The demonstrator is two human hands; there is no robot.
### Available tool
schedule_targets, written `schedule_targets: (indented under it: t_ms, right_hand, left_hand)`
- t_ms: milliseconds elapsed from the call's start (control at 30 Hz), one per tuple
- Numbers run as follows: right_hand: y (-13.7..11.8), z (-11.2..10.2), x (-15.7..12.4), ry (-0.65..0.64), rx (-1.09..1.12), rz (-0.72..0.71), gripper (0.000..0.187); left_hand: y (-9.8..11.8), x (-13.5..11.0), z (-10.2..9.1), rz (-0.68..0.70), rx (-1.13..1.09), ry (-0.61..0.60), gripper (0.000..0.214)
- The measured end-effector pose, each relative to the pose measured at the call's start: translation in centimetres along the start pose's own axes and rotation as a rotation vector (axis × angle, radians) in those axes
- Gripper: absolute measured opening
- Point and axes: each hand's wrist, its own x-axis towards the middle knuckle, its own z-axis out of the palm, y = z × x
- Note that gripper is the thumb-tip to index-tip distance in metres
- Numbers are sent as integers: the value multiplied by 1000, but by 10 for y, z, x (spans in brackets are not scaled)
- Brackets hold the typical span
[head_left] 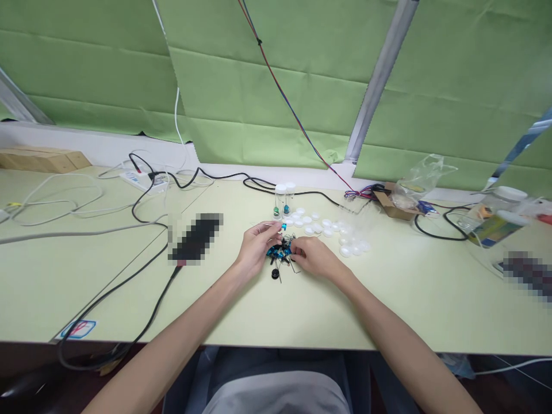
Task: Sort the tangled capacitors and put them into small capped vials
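Observation:
A small blue electronic component (283, 226) shows at the fingertips of my left hand (255, 244), which is closed in a pinch on it; thin wire legs stick out to its left. Just below lies a pile of blue and black components with wire legs (280, 250). My right hand (314, 255) has its fingers bent together at the pile's right side, and what they grip, if anything, is hidden. A round black component (275, 274) lies at the pile's near edge. Behind the hands stand two clear white-capped vials, one with a green component (276, 211), the other with a blue one (286, 209).
Several white round caps (326, 223) and clear vials (351, 230) lie right of the standing vials. A blurred dark device (196, 238) with a cable sits to the left. Black cable (224, 174) runs along the back; a cardboard box (394, 206) with plastic bags stands back right.

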Motion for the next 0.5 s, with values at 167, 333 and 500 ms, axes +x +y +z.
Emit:
schedule_targets:
  t_ms: [167, 333, 500]
  right_hand:
    - [1, 1, -1, -2, -37, 32, 7]
    - [1, -1, -1, -43, -57, 20, 10]
    - [0, 0, 0, -42, -44, 5, 15]
  left_hand:
    - [1, -1, 1, -7, -6, 7, 31]
    - [2, -2, 2, -7, -6, 1, 31]
    - [3, -2, 2, -9, -3, 1, 32]
